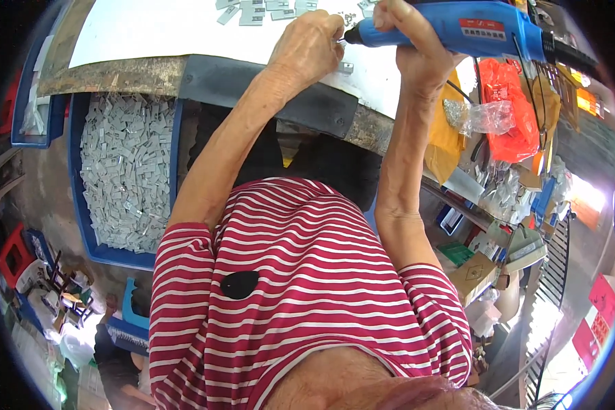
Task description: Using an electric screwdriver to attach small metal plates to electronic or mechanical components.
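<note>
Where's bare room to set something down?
Widest: smooth white tabletop left of the flat grey pieces and the left hand. Smaller: below the blue cylindrical power tool, between one grey piece and the right hand. Crowded: right of that hand, by the crinkled red plastic bag.

The power screwdriver (449, 16) looks like smooth plastic
</note>
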`<control>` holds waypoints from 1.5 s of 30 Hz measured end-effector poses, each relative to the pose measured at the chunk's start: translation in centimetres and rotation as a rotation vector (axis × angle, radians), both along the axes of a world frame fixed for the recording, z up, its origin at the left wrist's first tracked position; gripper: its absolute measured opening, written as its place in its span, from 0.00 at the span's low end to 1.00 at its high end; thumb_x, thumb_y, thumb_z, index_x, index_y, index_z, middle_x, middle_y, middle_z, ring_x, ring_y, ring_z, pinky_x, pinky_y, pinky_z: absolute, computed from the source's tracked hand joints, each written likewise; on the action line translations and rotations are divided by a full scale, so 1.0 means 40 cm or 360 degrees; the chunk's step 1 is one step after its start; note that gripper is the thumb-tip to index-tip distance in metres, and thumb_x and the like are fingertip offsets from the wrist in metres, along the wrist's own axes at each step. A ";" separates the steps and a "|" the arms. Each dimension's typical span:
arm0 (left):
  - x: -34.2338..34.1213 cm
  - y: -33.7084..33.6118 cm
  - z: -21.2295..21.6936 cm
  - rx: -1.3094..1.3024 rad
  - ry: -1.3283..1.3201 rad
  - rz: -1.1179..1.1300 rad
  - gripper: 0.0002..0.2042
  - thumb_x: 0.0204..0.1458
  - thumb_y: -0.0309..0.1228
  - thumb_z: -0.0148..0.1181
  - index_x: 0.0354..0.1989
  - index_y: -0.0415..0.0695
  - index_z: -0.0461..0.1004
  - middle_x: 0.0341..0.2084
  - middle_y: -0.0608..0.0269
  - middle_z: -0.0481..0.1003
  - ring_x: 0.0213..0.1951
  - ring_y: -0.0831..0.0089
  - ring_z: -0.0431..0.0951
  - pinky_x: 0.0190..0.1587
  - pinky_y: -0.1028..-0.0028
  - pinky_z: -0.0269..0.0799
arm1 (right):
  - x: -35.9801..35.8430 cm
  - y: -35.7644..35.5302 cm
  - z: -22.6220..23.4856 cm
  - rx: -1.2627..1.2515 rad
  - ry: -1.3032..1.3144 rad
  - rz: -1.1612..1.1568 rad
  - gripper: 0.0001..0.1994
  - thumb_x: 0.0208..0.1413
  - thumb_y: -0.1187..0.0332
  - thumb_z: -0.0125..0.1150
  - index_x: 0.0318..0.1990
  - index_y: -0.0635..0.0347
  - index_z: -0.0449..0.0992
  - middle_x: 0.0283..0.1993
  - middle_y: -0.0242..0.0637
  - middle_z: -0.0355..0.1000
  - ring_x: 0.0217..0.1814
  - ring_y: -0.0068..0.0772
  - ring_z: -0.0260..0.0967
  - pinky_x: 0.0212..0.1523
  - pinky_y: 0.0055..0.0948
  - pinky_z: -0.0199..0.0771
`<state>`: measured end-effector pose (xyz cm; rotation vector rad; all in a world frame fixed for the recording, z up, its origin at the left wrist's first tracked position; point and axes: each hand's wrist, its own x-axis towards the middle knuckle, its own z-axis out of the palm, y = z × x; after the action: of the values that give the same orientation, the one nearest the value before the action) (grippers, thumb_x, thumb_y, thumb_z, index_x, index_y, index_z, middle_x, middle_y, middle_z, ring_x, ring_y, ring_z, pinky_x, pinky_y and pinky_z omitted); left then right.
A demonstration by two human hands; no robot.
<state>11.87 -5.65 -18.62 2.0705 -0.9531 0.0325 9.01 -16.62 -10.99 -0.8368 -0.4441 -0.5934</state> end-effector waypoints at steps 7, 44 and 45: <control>0.011 0.012 -0.021 0.0015 -0.0058 -0.0047 0.09 0.43 0.30 0.61 0.30 0.38 0.71 0.27 0.54 0.72 0.31 0.61 0.74 0.37 0.65 0.70 | -0.079 0.030 0.091 -0.0613 0.0356 -0.0494 0.11 0.41 0.79 0.54 0.35 0.66 0.63 0.26 0.45 0.65 0.19 0.30 0.62 0.23 0.25 0.67; -0.037 0.032 0.007 -0.0025 0.0116 -0.0423 0.07 0.45 0.29 0.54 0.29 0.40 0.74 0.25 0.60 0.74 0.30 0.66 0.73 0.38 0.69 0.64 | -0.046 -0.061 0.009 -0.0238 0.0348 -0.1037 0.11 0.43 0.81 0.56 0.37 0.66 0.66 0.24 0.38 0.66 0.22 0.30 0.65 0.28 0.28 0.67; -0.037 0.032 0.007 -0.0051 0.0148 -0.0410 0.07 0.45 0.29 0.54 0.29 0.39 0.74 0.25 0.60 0.74 0.30 0.65 0.73 0.38 0.69 0.66 | -0.046 -0.062 0.007 -0.0238 0.0348 -0.1037 0.11 0.43 0.81 0.56 0.37 0.66 0.66 0.24 0.38 0.66 0.22 0.30 0.65 0.28 0.28 0.67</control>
<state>10.38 -4.36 -18.34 1.8889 -1.1456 -0.1807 7.18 -19.09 -10.72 -1.1854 -0.0023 -1.0625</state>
